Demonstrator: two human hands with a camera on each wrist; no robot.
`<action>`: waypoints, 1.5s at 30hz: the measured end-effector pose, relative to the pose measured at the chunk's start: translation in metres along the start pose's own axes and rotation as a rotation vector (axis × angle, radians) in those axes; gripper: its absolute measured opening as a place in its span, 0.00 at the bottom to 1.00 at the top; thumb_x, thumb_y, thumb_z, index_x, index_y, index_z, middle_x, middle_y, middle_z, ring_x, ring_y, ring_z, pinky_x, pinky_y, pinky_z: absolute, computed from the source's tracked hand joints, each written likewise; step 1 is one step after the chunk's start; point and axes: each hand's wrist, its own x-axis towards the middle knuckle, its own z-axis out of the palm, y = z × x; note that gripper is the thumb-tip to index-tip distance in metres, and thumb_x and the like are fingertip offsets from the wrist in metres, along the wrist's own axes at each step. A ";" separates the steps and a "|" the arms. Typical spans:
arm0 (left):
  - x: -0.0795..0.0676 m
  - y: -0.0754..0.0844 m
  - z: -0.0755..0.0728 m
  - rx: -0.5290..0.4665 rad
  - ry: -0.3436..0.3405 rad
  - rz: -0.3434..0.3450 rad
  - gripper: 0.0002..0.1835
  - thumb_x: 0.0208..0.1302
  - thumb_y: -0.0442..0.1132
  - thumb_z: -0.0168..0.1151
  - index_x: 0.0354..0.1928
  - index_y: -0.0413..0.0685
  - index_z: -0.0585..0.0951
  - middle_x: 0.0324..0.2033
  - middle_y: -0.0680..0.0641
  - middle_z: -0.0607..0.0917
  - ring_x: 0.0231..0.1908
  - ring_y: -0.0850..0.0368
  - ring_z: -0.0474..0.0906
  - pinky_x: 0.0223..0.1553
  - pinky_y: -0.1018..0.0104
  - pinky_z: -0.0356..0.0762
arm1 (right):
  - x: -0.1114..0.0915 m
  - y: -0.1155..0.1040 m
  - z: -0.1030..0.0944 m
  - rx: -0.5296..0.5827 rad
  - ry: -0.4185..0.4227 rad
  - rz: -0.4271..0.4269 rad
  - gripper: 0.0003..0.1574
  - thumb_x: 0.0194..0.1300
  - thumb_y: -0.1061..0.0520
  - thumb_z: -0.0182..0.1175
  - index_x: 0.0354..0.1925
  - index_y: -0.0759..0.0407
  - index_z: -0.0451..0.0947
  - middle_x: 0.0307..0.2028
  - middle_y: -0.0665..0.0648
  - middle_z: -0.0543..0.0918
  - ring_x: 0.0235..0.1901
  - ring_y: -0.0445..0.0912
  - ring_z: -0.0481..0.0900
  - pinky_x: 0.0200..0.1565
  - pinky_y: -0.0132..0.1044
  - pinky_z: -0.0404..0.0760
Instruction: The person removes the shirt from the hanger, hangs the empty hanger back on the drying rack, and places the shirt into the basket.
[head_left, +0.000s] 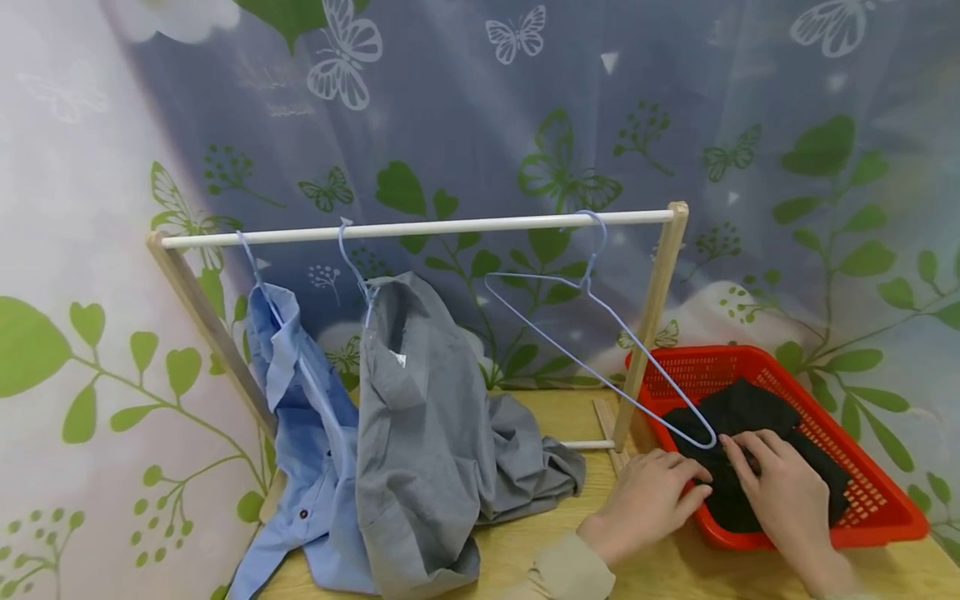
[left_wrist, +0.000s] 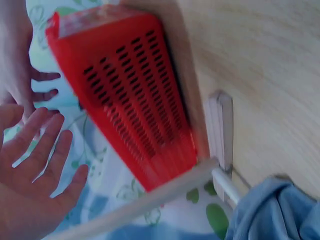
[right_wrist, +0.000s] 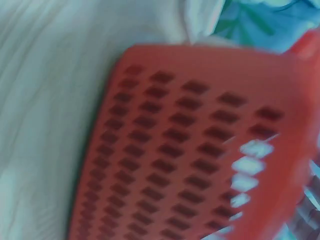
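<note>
Over the near left rim of the red plastic basket [head_left: 877, 532] is my left hand [head_left: 648, 500]; in the left wrist view its fingers [left_wrist: 50, 145] are loosely spread and hold nothing. My right hand [head_left: 783, 492] reaches over the basket above a crumpled black garment [head_left: 757, 406], fingers bent loosely downward. Whether its fingertips touch the cloth cannot be told. Close to its index finger is the lower corner of a bare light-purple hanger [head_left: 600, 287], which hangs from the rack's white rail [head_left: 465, 226]. The right wrist view has only the basket's slotted side [right_wrist: 175, 145], no hand.
On the rail's left half hang a blue shirt [head_left: 300, 433] and a grey garment [head_left: 420, 417], their lower parts lying on the wooden table [head_left: 577, 408]. The rack's right wooden post [head_left: 651, 325] stands beside the basket. Behind is a patterned curtain [head_left: 450, 108].
</note>
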 end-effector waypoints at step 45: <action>-0.152 -0.101 -0.223 -0.036 0.560 -0.270 0.05 0.72 0.41 0.64 0.45 0.55 0.86 0.36 0.57 0.88 0.32 0.67 0.82 0.31 0.70 0.81 | 0.059 -0.212 0.030 0.486 -0.199 -0.191 0.13 0.61 0.56 0.74 0.43 0.48 0.83 0.36 0.42 0.84 0.30 0.36 0.82 0.29 0.29 0.79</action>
